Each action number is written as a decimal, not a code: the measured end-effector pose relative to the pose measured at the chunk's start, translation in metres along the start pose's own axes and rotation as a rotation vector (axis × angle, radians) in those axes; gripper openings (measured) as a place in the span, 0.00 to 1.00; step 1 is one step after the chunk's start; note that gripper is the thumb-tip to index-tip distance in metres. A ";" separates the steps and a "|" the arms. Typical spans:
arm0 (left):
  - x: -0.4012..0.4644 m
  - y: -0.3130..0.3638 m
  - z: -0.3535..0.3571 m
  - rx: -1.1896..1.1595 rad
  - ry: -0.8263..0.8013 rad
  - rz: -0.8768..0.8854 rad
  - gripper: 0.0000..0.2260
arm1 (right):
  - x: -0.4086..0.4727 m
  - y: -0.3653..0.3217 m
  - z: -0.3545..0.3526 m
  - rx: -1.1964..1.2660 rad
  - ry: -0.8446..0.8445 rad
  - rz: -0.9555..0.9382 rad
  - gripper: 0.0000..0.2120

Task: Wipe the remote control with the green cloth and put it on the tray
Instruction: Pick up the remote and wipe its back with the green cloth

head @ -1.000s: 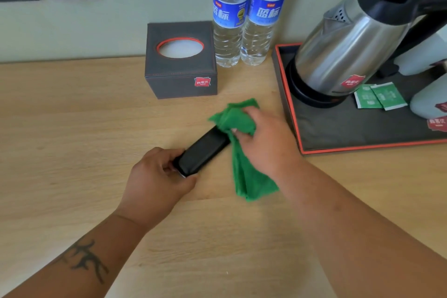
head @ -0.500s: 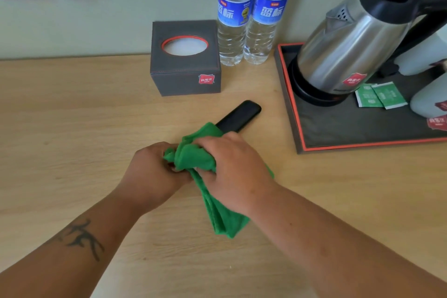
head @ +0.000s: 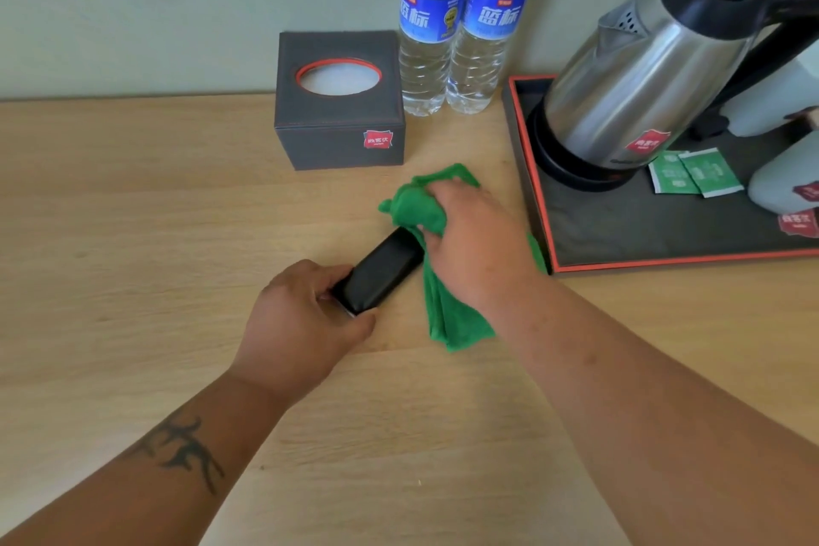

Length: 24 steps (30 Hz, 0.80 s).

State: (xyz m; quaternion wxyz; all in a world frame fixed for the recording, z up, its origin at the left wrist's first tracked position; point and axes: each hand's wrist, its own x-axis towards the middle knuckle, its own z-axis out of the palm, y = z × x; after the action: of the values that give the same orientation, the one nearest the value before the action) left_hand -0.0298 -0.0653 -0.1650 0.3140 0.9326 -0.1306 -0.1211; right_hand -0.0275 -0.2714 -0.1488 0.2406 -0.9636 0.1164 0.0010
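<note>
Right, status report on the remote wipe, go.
Left hand grips remote control at near end, on the table. Right hand holds green cloth over its far end. Tray front area bare; kettle and sachets behind.

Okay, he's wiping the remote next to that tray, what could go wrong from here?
The left hand grips only the near end of the remote, so a hard wipe by the right hand with the cloth might twist it loose. The kettle crowds the tray; the remote could bump it when set down.
</note>
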 end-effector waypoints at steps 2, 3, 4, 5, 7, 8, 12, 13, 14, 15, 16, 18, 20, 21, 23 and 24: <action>0.001 -0.004 0.004 0.022 0.032 0.027 0.21 | -0.013 -0.009 0.004 -0.012 -0.064 -0.113 0.17; 0.002 -0.006 0.005 0.032 0.043 0.041 0.20 | -0.018 -0.012 0.006 -0.023 -0.096 -0.173 0.19; 0.002 -0.007 0.007 0.040 0.052 0.054 0.18 | -0.023 -0.015 0.008 -0.032 -0.126 -0.228 0.21; 0.002 -0.008 0.007 0.047 0.060 0.065 0.15 | -0.026 -0.016 0.010 -0.040 -0.152 -0.278 0.23; 0.002 -0.009 0.008 0.067 0.073 0.086 0.13 | -0.026 -0.014 0.010 -0.069 -0.200 -0.354 0.25; 0.001 -0.009 0.007 0.083 0.071 0.093 0.13 | -0.024 -0.011 0.008 -0.087 -0.218 -0.371 0.25; -0.001 -0.007 0.005 0.164 0.057 0.101 0.23 | -0.008 0.006 -0.004 -0.099 -0.118 -0.234 0.22; -0.001 -0.006 0.004 0.182 0.054 0.100 0.24 | -0.004 0.010 -0.007 -0.087 -0.064 -0.159 0.21; -0.001 -0.006 0.003 0.203 0.049 0.101 0.25 | 0.000 0.013 -0.008 -0.066 -0.014 -0.081 0.19; -0.001 -0.006 0.003 0.230 0.045 0.109 0.26 | 0.002 0.013 -0.009 -0.040 0.023 -0.017 0.18; 0.000 -0.006 0.003 0.262 0.043 0.123 0.26 | 0.003 0.012 -0.007 -0.023 0.050 0.025 0.17; 0.001 -0.007 0.001 0.336 0.040 0.157 0.26 | 0.001 0.007 -0.001 -0.032 0.085 0.038 0.16; 0.001 -0.007 -0.002 0.471 0.029 0.209 0.25 | -0.009 0.000 0.007 -0.064 0.060 -0.044 0.19; 0.000 -0.006 -0.003 0.552 0.027 0.252 0.24 | -0.016 -0.004 0.010 -0.079 0.019 -0.107 0.22; 0.000 -0.005 -0.005 0.663 0.031 0.336 0.24 | -0.027 -0.008 0.014 -0.108 -0.059 -0.225 0.25; 0.000 -0.004 -0.005 0.686 0.037 0.361 0.23 | -0.031 -0.008 0.015 -0.118 -0.084 -0.270 0.25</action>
State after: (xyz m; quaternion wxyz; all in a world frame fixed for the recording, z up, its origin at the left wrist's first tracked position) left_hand -0.0280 -0.0592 -0.1640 0.0024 0.9475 -0.3196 0.0037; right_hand -0.0547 -0.2509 -0.1566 0.1862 -0.9821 -0.0247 0.0159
